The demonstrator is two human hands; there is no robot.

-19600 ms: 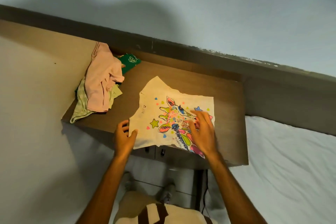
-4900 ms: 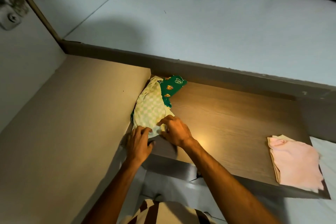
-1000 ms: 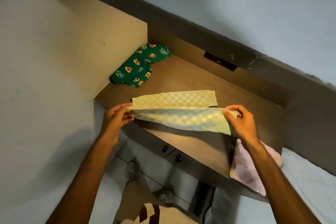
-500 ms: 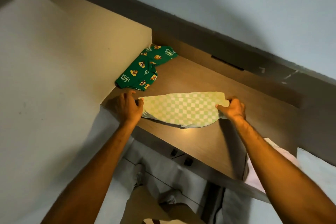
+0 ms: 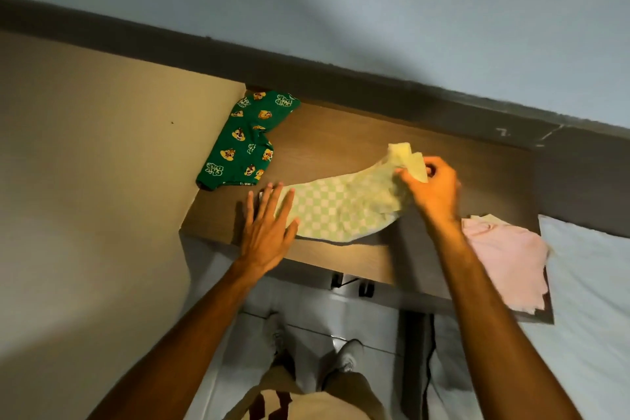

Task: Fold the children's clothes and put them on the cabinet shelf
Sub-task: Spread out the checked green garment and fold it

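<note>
A green-and-white checked garment lies across the middle of the brown wooden surface. My left hand presses flat on its left end, fingers spread. My right hand pinches the garment's right end and holds it lifted above the wood. A green printed garment lies unfolded in the far left corner. A folded pink garment sits at the right, over the front edge.
A beige cabinet panel walls the left side. A grey wall rises behind the dark back ledge. A white mattress adjoins on the right. Drawer handles and my feet show below the front edge.
The checked garment came down onto the wood. My left hand let go of its corner and now lies flat on it. My right hand has raised the right end.
</note>
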